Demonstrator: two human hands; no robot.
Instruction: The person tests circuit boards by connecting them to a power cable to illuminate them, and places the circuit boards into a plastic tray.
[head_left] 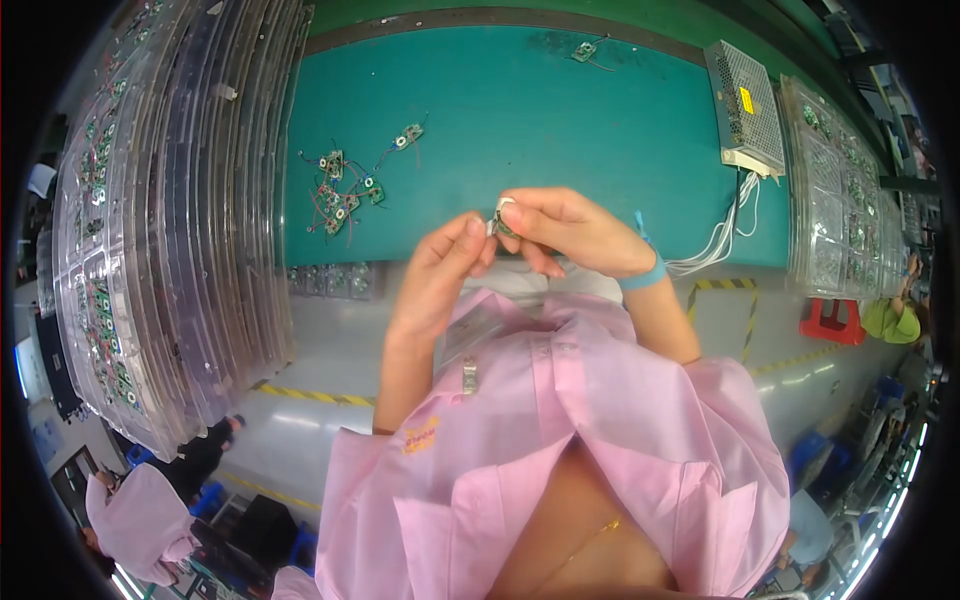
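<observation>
My right hand (578,232), with a blue band (645,276) at the wrist, pinches a small circuit board (504,228) between thumb and fingers. A white bit shows at its thumb tip. My left hand (445,262) meets it from the left, thumb and forefinger closed on a small pale end by the board; fingers hide what this is. Both hands are just above the front edge of the green mat (560,120). Left of them, several small circuit boards (340,190) with thin wires lie in a loose cluster.
Tall stacked clear plastic trays (190,200) of boards stand at the left. A metal power supply (745,105) with white cables (725,235) sits at the right, beside more trays (835,190). One board (585,51) lies at the back. A red stool (832,322) and other people are beyond.
</observation>
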